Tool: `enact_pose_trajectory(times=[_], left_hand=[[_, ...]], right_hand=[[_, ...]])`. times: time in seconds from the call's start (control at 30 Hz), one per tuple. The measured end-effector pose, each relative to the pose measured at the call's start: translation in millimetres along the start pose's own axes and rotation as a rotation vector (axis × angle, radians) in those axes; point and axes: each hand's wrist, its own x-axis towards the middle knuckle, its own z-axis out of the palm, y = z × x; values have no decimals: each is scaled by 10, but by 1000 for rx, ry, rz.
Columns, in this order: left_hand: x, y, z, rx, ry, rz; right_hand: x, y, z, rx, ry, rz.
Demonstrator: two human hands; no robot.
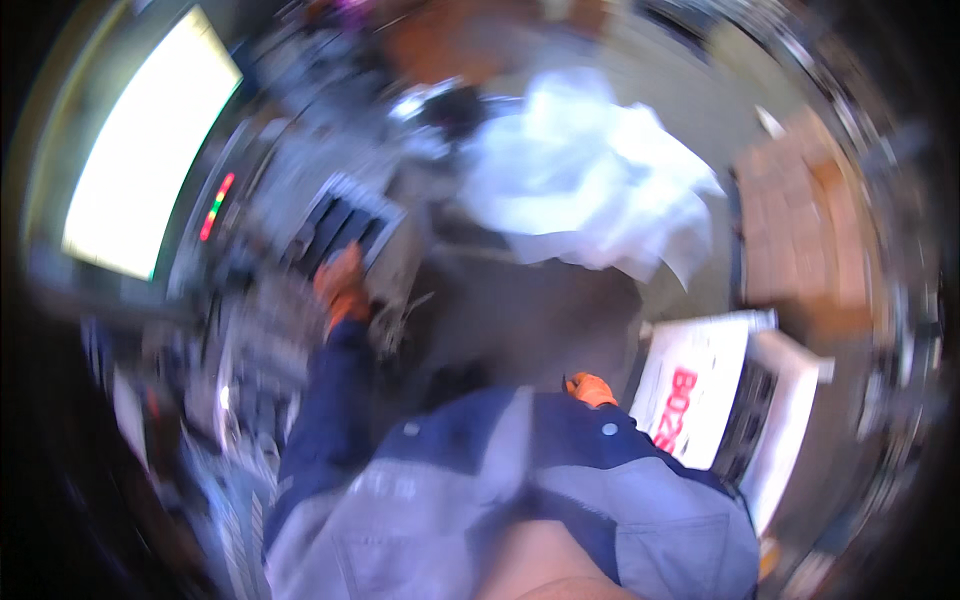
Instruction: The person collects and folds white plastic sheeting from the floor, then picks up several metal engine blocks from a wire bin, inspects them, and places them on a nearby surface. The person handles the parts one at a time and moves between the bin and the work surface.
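My left hand (342,285), in an orange glove, reaches forward at the left. It overlaps the near edge of a grey-framed tray (378,214) with dark slots. Motion blur hides whether its fingers grip that edge or only rest there. Close to my body on the right is my right hand (592,389), also in an orange glove. Only part of it shows above my jacket, and its fingers are smeared. An open white box (705,375) with red print stands to the right of this hand, apart from it; dark pieces (750,415) show inside.
Crumpled white sheeting (590,170) lies ahead. Brown cardboard boxes (795,225) stand at the right. A bright screen (150,145) glows at the far left, beside a small strip of red and green lights (216,207). Blurred clutter fills the left side.
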Motion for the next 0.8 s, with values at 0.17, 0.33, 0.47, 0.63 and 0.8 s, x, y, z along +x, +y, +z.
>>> enact_pose_trajectory(times=[0.17, 0.33, 0.47, 0.63, 0.8], left_hand=[[73, -138, 82, 42, -265, 3], [205, -448, 0, 177, -118, 69], [729, -955, -73, 127, -337, 6], [1561, -1111, -348, -155, -657, 246], [1389, 564, -890, -660, -578, -5]], right_hand=[[-320, 345, 521, 250, -4, 257], [-591, 630, 1056, 518, -65, 493], [-800, 789, 1461, 679, 122, 679], [-945, 1057, 2011, 706, 58, 681], [-871, 1424, 2187, 470, -102, 560]])
